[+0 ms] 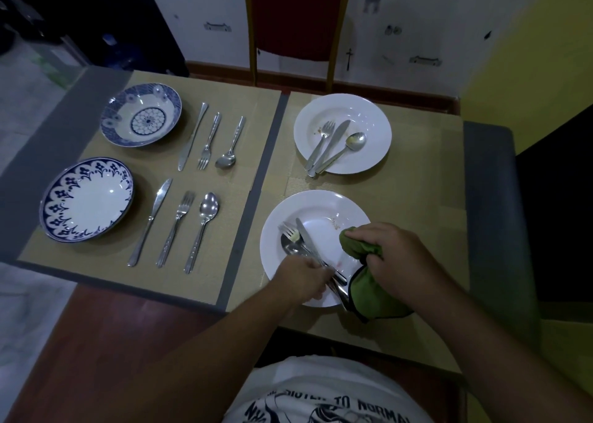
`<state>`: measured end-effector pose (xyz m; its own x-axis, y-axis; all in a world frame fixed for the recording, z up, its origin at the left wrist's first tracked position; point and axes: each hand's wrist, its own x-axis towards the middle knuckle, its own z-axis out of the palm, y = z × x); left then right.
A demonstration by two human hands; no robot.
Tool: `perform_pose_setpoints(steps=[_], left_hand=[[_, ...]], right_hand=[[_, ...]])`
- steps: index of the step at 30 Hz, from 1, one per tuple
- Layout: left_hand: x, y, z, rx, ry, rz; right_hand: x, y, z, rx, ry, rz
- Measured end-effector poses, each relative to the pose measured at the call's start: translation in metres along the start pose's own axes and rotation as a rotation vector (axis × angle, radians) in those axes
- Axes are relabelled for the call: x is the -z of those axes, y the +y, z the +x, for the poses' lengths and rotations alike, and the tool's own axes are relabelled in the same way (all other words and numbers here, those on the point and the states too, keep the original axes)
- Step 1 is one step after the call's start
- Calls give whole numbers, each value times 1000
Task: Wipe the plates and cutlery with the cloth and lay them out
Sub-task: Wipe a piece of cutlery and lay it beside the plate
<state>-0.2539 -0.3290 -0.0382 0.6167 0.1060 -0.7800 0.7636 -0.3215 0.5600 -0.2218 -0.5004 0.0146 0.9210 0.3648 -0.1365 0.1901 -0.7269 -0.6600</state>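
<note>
A white plate point(324, 207) with small food specks lies on the right placemat, near me. My left hand point(301, 281) grips the handles of a fork, knife and spoon point(300, 241) bundled over that plate. My right hand point(391, 259) holds a green cloth point(362, 249) at the plate's right rim. Farther back stands a second white plate point(372, 114) carrying a fork, knife and spoon point(333, 143). On the left placemat sit two blue-patterned plates point(141, 116) point(86, 198), each with a knife, fork and spoon laid out beside it point(208, 137) point(176, 226).
A red chair point(298, 21) stands behind the table's far edge. A grey strip point(266, 153) divides the two tan placemats. The table's right end point(487, 172) is grey, with a dark seat beyond it. Red-brown tabletop point(106, 342) shows near me on the left.
</note>
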Motion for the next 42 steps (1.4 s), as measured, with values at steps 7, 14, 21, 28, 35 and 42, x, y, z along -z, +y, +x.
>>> perform_pose_setpoints(steps=[7, 14, 21, 28, 35, 42], left_hand=[[19, -1, -29, -55, -111, -342], [37, -1, -40, -75, -236, -656], [62, -8, -41, -58, -303, -662], [81, -13, -40, -52, -369, -650], [95, -24, -38, -17, -317, -570], [94, -7, -31, 32, -300, -538]], right_hand=[[1, -9, 4, 29, 14, 33], [-30, -21, -1, 358, -41, -187], [-29, -24, 36, 307, -56, -217], [-45, -35, 17, 354, 44, -250], [-15, -11, 68, 115, 120, -306], [-15, -47, 34, 157, 226, -297]])
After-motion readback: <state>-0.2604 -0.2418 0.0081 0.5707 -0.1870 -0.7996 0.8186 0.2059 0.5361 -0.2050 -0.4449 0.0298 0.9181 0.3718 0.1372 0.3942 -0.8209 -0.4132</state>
